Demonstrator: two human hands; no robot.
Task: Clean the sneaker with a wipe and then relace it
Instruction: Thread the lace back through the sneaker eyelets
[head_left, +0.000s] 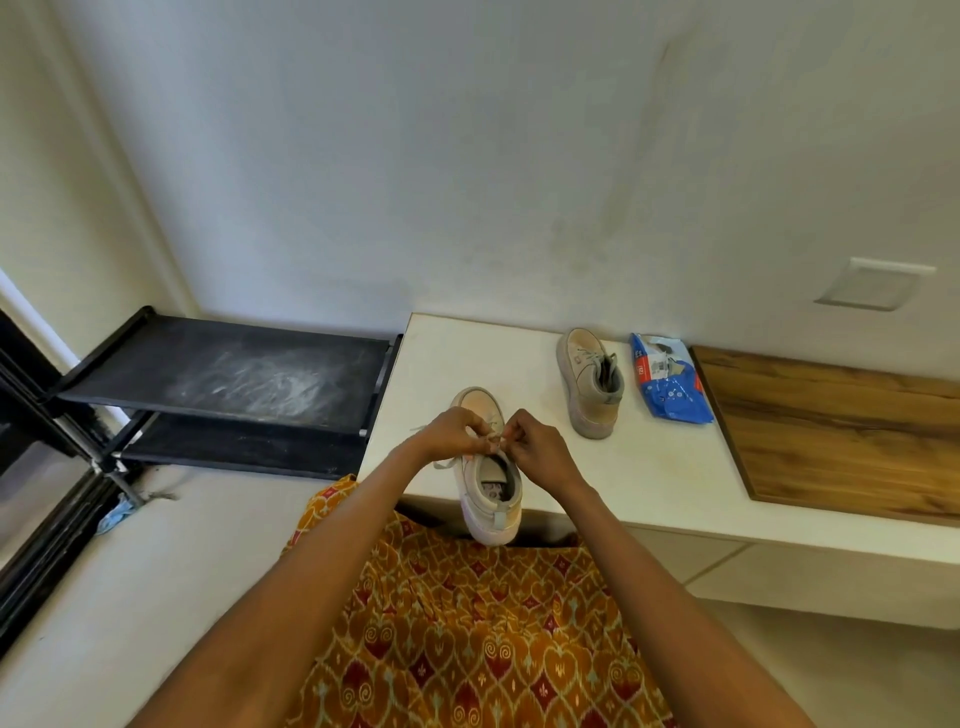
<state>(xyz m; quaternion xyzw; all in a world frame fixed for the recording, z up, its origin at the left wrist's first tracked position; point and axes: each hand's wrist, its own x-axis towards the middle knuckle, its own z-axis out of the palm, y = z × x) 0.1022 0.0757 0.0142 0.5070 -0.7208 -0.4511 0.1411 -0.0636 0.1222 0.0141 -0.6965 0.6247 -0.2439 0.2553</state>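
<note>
A beige sneaker (488, 483) lies on the white counter (649, 467) with its heel hanging over the front edge and its toe pointing to the wall. Both hands meet over its eyelets. My left hand (454, 431) pinches the pale lace (445, 462), and a loose end trails off to the left. My right hand (535, 447) pinches the lace from the other side, fingertips almost touching the left ones. A blue wipe packet (667, 387) lies at the back of the counter.
A second beige sneaker (589, 384) stands laced, left of the wipe packet. A wooden panel (841, 431) covers the counter's right part. A dusty black shoe rack (228, 374) stands to the left. A blue scrap (117, 514) lies on the floor.
</note>
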